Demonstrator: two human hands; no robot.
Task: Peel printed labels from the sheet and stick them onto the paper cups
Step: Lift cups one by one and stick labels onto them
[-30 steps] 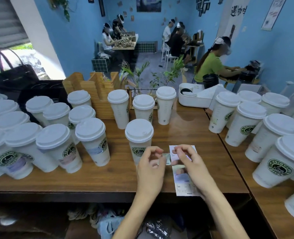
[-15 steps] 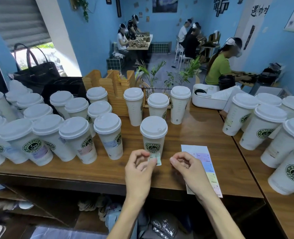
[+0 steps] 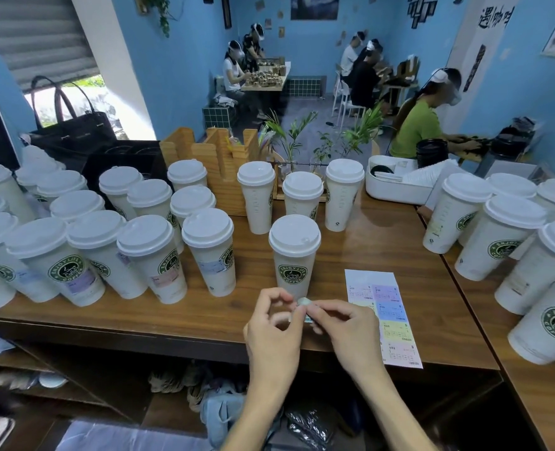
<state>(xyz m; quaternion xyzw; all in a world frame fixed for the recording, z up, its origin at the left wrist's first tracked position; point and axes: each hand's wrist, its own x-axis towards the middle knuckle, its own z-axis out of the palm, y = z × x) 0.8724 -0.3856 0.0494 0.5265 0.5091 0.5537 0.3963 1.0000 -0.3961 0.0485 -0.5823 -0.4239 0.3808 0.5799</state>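
Lower centre of the frame: the left hand [image 3: 274, 323] and right hand [image 3: 341, 323] together pinch a small, curled, glossy label [image 3: 303, 302] between fingertips, just in front of a tapered white paper cup [image 3: 294, 255] with a domed plastic lid and a green round logo. Right of the hands, the pastel-blocked label sheet [image 3: 383, 315] lies flat on the wood-grain counter [image 3: 172, 310]. Lidded cups crowd both sides of the frame; blue walls [image 3: 178, 76] enclose the room.

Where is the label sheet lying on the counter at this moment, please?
In the head view, the label sheet lies flat near the counter's front edge, right of the lone cup, with the right hand over its left edge.
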